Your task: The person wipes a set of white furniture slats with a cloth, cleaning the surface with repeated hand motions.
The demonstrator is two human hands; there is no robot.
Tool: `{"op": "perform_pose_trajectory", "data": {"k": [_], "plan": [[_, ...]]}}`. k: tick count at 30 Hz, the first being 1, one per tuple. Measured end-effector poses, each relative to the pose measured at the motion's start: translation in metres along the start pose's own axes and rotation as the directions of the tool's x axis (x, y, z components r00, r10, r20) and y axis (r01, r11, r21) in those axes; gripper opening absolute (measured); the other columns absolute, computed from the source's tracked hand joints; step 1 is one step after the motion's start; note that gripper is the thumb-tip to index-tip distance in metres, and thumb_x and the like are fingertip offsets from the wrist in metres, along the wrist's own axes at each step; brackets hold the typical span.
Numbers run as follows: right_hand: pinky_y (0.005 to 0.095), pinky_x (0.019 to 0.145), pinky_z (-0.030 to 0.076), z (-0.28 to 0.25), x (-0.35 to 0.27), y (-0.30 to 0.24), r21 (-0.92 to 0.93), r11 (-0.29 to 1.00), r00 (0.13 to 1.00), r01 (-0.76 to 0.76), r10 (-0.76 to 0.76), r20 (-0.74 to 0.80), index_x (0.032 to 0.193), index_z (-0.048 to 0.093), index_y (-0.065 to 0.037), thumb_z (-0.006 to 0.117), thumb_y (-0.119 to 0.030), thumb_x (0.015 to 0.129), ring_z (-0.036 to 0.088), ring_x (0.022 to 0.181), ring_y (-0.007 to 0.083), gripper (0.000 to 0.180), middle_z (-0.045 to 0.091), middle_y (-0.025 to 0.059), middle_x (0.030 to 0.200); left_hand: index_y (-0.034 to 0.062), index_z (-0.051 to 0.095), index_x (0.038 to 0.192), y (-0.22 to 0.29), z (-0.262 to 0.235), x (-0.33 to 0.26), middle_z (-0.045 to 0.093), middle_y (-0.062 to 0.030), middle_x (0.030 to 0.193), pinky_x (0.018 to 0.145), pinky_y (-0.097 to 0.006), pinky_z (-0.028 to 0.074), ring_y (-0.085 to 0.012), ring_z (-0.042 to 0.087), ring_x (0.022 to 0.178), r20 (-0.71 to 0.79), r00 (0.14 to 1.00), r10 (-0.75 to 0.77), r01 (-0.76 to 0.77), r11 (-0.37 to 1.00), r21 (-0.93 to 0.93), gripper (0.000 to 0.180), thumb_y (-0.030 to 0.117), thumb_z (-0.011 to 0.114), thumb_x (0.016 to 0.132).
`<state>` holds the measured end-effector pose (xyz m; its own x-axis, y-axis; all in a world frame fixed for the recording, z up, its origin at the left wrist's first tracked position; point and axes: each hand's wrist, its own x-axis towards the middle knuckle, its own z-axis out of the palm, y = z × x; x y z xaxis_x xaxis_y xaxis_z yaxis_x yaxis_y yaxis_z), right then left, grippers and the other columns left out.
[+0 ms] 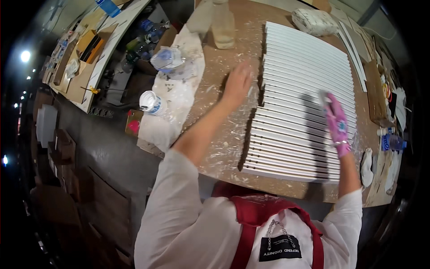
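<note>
A wide row of white slats (300,67) lies side by side on the work table (215,121). My bare left hand (238,84) is just left of the slats' ends, over the table; its fingers look stretched out, slightly blurred. My right hand (337,121), in a pink patterned glove, is above the right part of the slats and casts a long shadow across them. At its fingertips a small greyish-white thing (323,96) shows, too blurred to name.
Left on the table, a stained white cloth (181,85) bears a white tub (153,104) and a crumpled plastic bag (168,58). A clear jug (222,31) stands at the back, near a wrapped white bundle (315,21). Along the right are a wooden box (377,98) and a bottle (395,142).
</note>
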<state>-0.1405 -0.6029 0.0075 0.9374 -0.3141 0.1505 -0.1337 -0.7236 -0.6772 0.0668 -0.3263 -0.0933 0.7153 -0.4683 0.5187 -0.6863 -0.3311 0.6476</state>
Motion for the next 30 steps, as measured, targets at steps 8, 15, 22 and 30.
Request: {"op": "perform_pose_trajectory", "data": {"k": [8, 15, 22, 30], "plan": [[0.0408, 0.070, 0.054, 0.228, 0.073, -0.178, 0.029, 0.873, 0.836, 0.486, -0.475, 0.276, 0.086, 0.068, -0.011, 0.062, -0.018, 0.076, 0.067, 0.082, 0.0296, 0.014, 0.068, 0.0100, 0.085, -0.0016, 0.061, 0.098, 0.106, -0.069, -0.159, 0.060, -0.0165, 0.100, 0.084, -0.037, 0.046, -0.0308, 0.058, 0.094, 0.211, 0.912, -0.352, 0.383, 0.915, -0.127, 0.017, 0.011, 0.050, 0.093], [0.0382, 0.082, 0.052, 0.150, 0.043, -0.123, -0.118, 0.820, 0.824, 0.560, -0.537, 0.179, 0.103, 0.063, -0.008, 0.061, -0.028, 0.080, 0.063, 0.095, 0.0249, 0.031, 0.065, 0.0118, 0.098, 0.0004, 0.055, 0.084, 0.108, -0.058, -0.202, 0.056, -0.0127, 0.083, 0.072, -0.037, 0.044, -0.0280, 0.055, 0.078, 0.168, 0.920, -0.353, 0.380, 0.908, -0.174, 0.014, 0.008, 0.048, 0.092], [0.0393, 0.098, 0.043, -0.144, -0.081, 0.125, -0.604, 0.771, 0.955, -0.203, 0.019, -0.297, 0.127, 0.053, -0.007, 0.056, -0.029, 0.089, 0.056, 0.110, 0.0312, 0.044, 0.059, 0.0167, 0.121, 0.0022, 0.053, 0.088, 0.118, -0.071, -0.179, 0.051, -0.0106, 0.087, 0.072, -0.033, 0.042, -0.0218, 0.050, 0.076, 0.077, 0.933, -0.353, 0.360, 0.924, -0.129, 0.004, 0.002, 0.050, 0.090], [0.0381, 0.093, 0.044, -0.189, -0.231, 0.283, -0.691, 0.576, 0.900, -0.436, 0.289, -0.327, 0.129, 0.052, -0.009, 0.057, -0.009, 0.087, 0.056, 0.111, 0.0301, 0.042, 0.057, 0.0153, 0.124, 0.0021, 0.054, 0.115, 0.206, -0.024, -0.168, 0.055, -0.0166, 0.120, 0.092, -0.042, 0.042, -0.0337, 0.054, 0.109, 0.371, 0.927, -0.050, -0.009, 0.988, 0.157, 0.044, 0.005, 0.070, 0.074]]}}
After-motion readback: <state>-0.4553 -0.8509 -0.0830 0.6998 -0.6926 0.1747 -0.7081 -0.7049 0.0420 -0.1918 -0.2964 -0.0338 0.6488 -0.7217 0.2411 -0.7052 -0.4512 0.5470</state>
